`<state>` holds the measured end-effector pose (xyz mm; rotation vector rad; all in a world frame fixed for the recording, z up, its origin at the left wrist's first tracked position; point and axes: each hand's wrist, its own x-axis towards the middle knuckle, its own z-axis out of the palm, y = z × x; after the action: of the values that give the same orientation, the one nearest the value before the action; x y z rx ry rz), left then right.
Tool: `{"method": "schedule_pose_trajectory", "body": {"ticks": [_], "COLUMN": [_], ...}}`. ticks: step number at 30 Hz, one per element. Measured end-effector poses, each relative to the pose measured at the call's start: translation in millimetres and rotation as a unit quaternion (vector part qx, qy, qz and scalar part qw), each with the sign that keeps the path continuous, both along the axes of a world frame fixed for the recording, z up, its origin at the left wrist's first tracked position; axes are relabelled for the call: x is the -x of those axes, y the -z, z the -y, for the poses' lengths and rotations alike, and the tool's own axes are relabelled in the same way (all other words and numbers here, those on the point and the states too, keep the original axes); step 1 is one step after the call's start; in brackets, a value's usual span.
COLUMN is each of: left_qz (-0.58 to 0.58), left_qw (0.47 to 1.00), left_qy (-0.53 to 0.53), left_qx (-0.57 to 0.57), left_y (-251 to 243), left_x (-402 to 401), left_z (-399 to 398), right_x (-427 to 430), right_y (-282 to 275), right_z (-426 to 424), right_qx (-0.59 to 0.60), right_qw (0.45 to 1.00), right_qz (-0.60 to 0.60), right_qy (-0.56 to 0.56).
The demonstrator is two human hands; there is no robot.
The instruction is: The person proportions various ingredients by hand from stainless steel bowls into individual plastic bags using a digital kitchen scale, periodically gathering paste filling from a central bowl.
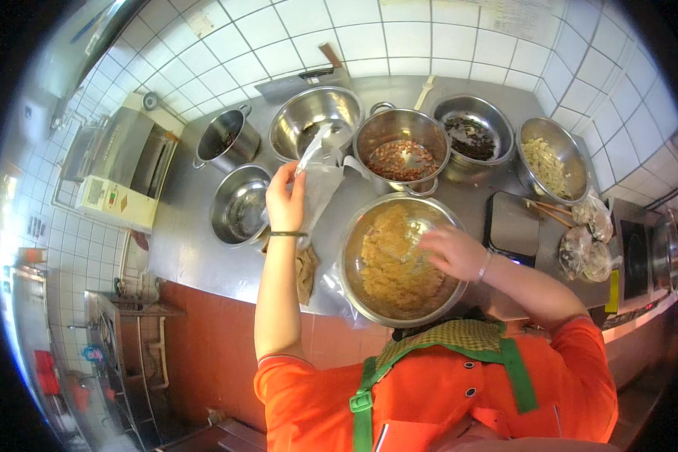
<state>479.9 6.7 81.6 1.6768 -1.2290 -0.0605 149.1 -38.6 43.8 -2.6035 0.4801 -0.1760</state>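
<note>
My left hand (285, 195) pinches the upper edge of a clear plastic bag (322, 189), which hangs down to its right over the steel table. Blurred, my right hand (449, 248) is over the right side of a large steel bowl (347, 282), its fingers bent close to a yellow-brown crumbly food (398, 265). Whether those fingers hold any of it cannot be told. Behind the bowl stands a steel pot (367, 135) with brown beans or nuts (404, 161). An empty-looking steel bowl (240, 206) sits left of my left hand.
Bowls of dark food (469, 138) and pale pieces (545, 166) stand back right. A black kitchen scale (514, 226), chopsticks (553, 213) and filled plastic bags (585, 248) lie right. A cleaver (302, 85) leans at the wall; a cloth (306, 274) hangs over the front edge.
</note>
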Motion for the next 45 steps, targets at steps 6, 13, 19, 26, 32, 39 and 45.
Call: {"method": "schedule_pose_trajectory", "body": {"ticks": [6,13,19,26,32,39,45], "left_qz": [-0.064,-0.242,-0.358,0.167,-0.101,-0.002,-0.56], "left_qw": [0.995,0.942,0.911,0.969,0.981,0.984,0.758], "left_qy": [0.079,0.226,0.141,-0.059,-0.049,0.178,0.334], "left_qx": [0.001,-0.052,-0.147,-0.172,-0.156,-0.008,-0.011], "left_y": [-3,5,38,87,81,-45,-30], "left_x": [25,18,-9,-76,-85,149,267], "left_z": [-10,-28,-26,0,8,-35,-31], "right_x": [-125,-166,-143,-28,44,68,89], "right_y": [-49,-20,-17,-69,-91,-84,-93], "right_z": [38,48,46,75,58,-10,-37], "right_qx": [0.0,-0.032,0.002,-0.18,-0.25,-0.228,-0.053], "right_qw": [0.952,0.971,0.972,0.945,0.92,0.865,0.911], "right_qz": [0.295,0.231,0.233,0.142,0.144,0.339,0.349], "right_qy": [0.079,0.05,0.022,0.232,0.264,0.291,0.213]}}
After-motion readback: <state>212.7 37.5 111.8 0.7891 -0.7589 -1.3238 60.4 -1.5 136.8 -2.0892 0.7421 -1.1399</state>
